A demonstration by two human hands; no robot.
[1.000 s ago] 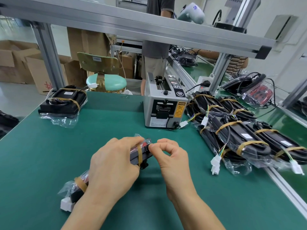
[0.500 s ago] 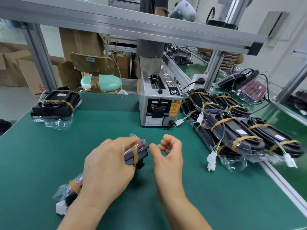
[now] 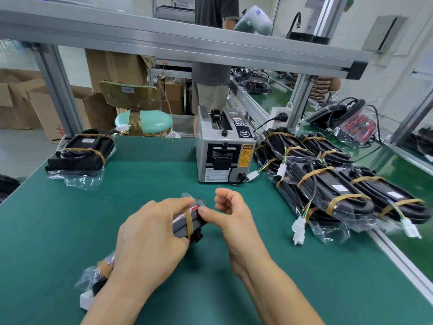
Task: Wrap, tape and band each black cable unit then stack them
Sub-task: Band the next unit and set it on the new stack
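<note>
Head view, near field: left hand (image 3: 150, 240) clasps the bagged black cable unit (image 3: 187, 221) lying on the green mat (image 3: 304, 289), fingers curled over it beside the tan rubber band (image 3: 188, 221); right hand (image 3: 230, 214) at 3 o'clock of it, thumb tip touching the unit's end, other fingers loosely curled and grasping nothing. Mid field: tape dispenser (image 3: 225, 156) at 12 o'clock, banded stack (image 3: 80, 152) at 10 o'clock, pile of banded units (image 3: 332, 184) at 2 o'clock. Far field: stool (image 3: 144, 119).
</note>
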